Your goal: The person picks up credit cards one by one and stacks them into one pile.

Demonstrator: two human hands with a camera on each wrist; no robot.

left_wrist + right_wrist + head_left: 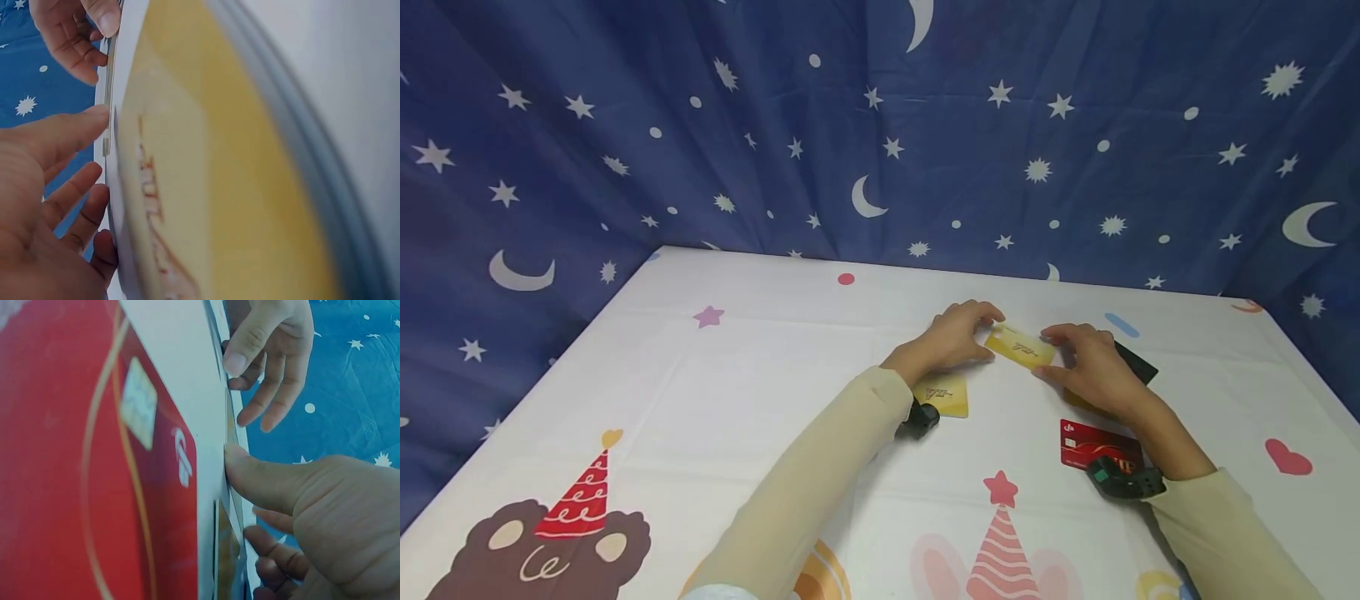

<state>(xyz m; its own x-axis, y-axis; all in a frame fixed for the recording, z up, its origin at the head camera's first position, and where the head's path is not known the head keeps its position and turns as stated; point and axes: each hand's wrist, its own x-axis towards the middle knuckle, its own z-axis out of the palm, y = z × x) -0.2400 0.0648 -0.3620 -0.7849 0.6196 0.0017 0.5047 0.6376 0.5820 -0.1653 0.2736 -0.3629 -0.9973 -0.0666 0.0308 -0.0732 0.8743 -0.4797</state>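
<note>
A yellow card (pixel 1019 346) with dark lettering lies between the two hands at the right of the table. My left hand (pixel 953 337) holds its left end, thumb and forefinger at the corners. At the other end my right hand (pixel 1093 362) grips it between thumb and forefinger. Beneath the left wrist lies another yellow card (pixel 946 395), large and near in the left wrist view. A red bank card (pixel 94 456) with a chip lies under the right wrist. Partly hidden by the right hand are a black flat item (pixel 1137 363) and a further yellow card (pixel 1084 403).
A white tablecloth (pixel 775 358) printed with stars, a heart and party-hatted animals covers the table. Behind its far edge hangs a dark blue curtain (pixel 820 125) with moons and stars. Dark wrist cameras (pixel 1123 479) are strapped on both wrists close over the cards.
</note>
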